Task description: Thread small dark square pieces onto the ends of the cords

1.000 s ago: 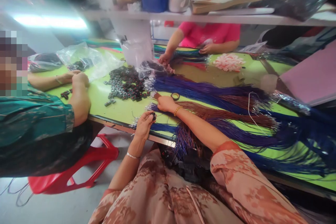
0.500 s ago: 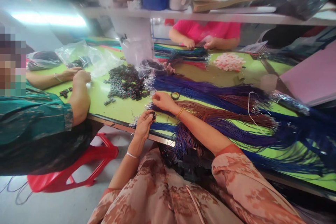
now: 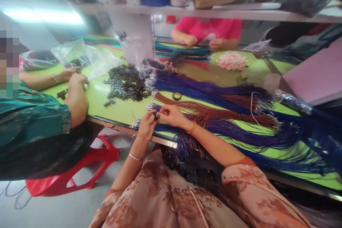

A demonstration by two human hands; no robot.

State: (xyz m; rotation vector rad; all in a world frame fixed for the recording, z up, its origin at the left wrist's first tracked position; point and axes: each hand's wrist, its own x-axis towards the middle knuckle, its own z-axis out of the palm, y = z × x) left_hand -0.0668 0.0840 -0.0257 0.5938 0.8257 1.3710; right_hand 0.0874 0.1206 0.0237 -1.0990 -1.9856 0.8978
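Black and blocky, a small connector (image 3: 156, 116) sits pinched between thumb and fingers of my left hand (image 3: 145, 127), above the near edge of the green table (image 3: 99, 104). Just to its right, my right hand (image 3: 173, 116) draws its fingertips together, their grip too small to make out. Brown wires (image 3: 191, 107) lie beyond; dark connectors (image 3: 125, 82) heap up far left.

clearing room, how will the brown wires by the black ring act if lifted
The brown wires would probably flop and sag, lying in loose curves. They may splay, since strands spread apart midway. Each looks thin, so likely light.
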